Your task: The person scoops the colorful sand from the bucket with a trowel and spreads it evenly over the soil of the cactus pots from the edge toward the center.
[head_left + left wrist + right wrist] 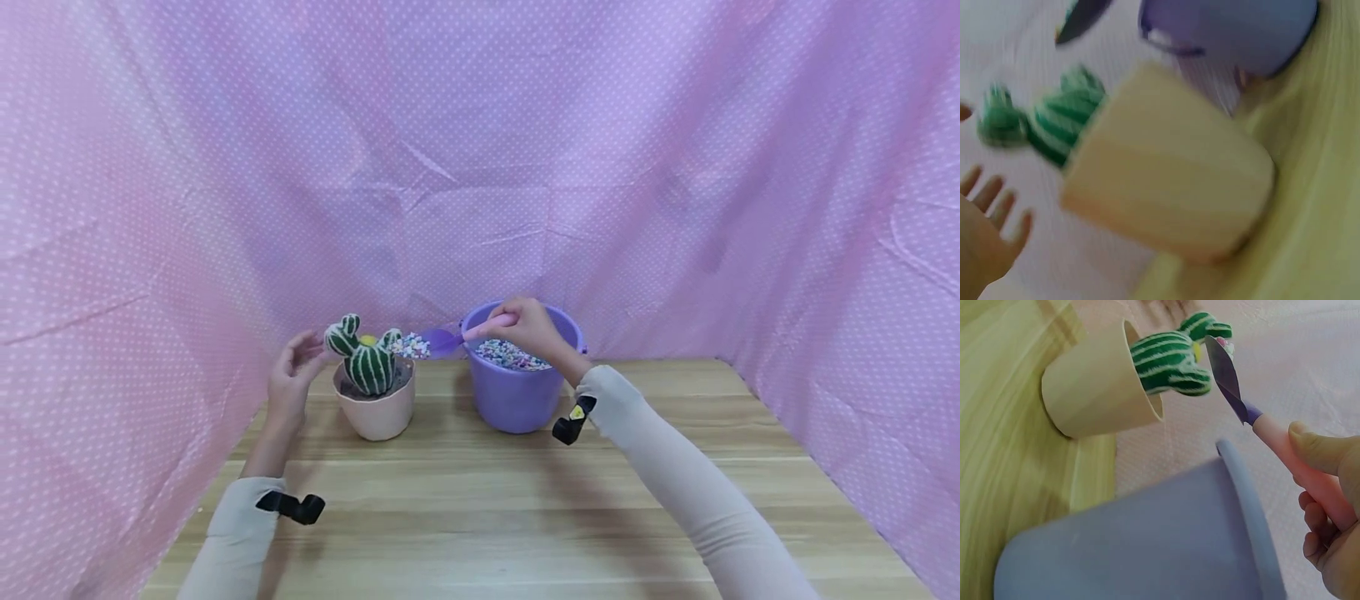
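In the head view my right hand [531, 327] grips the pink handle of a small purple trowel [444, 340]. Pale multicoloured pebbles [410, 346] heap on its blade, close to the right side of a green-and-white striped toy cactus [371, 370]. The cactus stands in a cream pot [378, 416] with grey filling around its base. In the right wrist view, thumb and fingers curl round the trowel handle [1300, 465]. My left hand [289, 379] is raised beside the cactus at left, its fingers loosely spread; in the left wrist view the hand [988, 240] appears apart from the pot.
A purple bucket [516, 404] holding more coloured pebbles [510, 355] stands right of the pot, under my right hand. Both rest on a wooden table [450, 517]. Pink dotted cloth [480, 150] hangs behind and on both sides.
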A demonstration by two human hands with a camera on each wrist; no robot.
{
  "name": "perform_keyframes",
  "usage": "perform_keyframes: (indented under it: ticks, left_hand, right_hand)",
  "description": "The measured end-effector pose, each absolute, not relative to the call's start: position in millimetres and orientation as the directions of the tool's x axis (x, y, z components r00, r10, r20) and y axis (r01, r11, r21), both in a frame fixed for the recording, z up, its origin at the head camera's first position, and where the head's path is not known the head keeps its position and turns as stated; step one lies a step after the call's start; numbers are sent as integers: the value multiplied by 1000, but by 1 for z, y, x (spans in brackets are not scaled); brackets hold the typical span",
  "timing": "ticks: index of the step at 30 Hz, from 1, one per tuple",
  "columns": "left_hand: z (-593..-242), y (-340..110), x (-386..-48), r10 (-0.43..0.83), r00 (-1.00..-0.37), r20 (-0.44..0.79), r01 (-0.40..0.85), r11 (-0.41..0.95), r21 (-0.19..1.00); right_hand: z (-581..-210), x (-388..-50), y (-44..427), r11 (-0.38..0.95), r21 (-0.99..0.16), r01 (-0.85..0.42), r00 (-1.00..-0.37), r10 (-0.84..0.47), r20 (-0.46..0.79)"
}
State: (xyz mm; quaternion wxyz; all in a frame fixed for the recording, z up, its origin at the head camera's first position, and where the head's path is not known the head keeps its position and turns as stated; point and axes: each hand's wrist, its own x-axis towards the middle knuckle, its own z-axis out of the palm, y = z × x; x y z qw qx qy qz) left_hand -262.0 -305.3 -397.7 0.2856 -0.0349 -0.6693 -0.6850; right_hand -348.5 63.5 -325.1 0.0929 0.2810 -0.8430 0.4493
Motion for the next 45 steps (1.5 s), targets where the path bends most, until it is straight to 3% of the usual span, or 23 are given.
perform_keyframes:
  ticks: [2, 4, 8, 13, 20, 32, 45]
  left_hand:
    - [-412, -317, -263, -225, -917, 328, 334, 14, 943]
    - [-424, -328, -263, -116, -962, 246, 248, -3, 969]
    - [-447, -343, -264, 21, -986, 167, 165, -77, 983]
    - [-460, -350, -265, 118, -979, 166, 147, -155, 977]
    - [-460, -346, -270, 127, -987, 103, 88, -121, 989]
    - [-466, -346, -273, 118, -983, 142, 124, -148, 981]
    - [-459, -342, -270, 81, -993, 86, 78, -90, 993]
  right_hand:
    - [-327, -349, 59, 423, -707, -567, -816, -407, 411]
    - [-331, -349, 55, 409, -706, -578, -806, -425, 413]
    - [-336, -350, 47, 406, -698, -589, -794, -452, 407]
    - [-342, -352, 38, 398, -702, -590, -791, -459, 405]
    - [-346, -353, 34, 397, -699, -595, -787, -465, 405]
    - [-345, -353, 30, 428, -668, -610, -777, -491, 395]
    - [-333, -355, 27, 481, -588, -650, -751, -526, 400]
